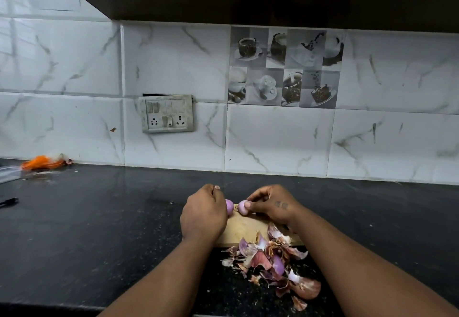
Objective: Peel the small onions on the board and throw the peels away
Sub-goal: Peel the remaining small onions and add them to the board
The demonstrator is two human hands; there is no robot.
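Onions (243, 208), 2, peeled glossy pale purple; papery peels (270, 259) heaped nearby.

peels (269, 262) block near edge; ctr open.

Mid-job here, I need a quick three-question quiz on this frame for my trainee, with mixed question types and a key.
1. True or false: the peels have already been thrown away.
2. Where does the pile of peels lie? A) wholly on the cutting board B) across the board's near edge and onto the black counter C) beside the switch panel
3. Fill in: the left hand and the right hand each have a grip on one small ____.

Key:
1. False
2. B
3. onion: left onion, right onion, both peeled and purple.
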